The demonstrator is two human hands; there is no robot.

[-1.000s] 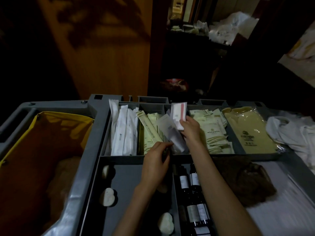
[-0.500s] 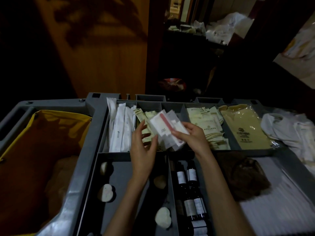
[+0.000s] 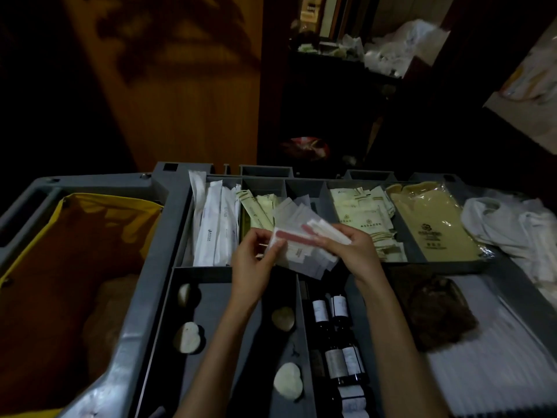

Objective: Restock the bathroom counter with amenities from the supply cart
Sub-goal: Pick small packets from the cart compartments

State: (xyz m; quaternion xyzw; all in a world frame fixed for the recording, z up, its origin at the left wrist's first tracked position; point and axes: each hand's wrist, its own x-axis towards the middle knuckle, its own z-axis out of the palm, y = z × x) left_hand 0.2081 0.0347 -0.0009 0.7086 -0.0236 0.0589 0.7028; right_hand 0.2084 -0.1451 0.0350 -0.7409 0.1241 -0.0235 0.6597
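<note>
Over the grey supply cart (image 3: 168,218), both hands hold a fanned bundle of small white amenity packets (image 3: 304,251), one with a pink strip inside. My left hand (image 3: 256,260) pinches the bundle's left edge. My right hand (image 3: 352,251) grips its right side from above. The bundle hovers above the middle compartments of the cart's top tray.
Long white sachets (image 3: 215,224), pale green packets (image 3: 361,218) and a yellow bag (image 3: 431,224) fill the back compartments. Heart-shaped soaps (image 3: 188,337) and dark bottles (image 3: 331,309) lie in front. A yellow-lined bin (image 3: 75,267) sits left, white cloth (image 3: 512,230) right.
My right hand lifted the packets out of the tray and drew them toward me. My left hand rose from the divider and took hold of the bundle's left edge.
</note>
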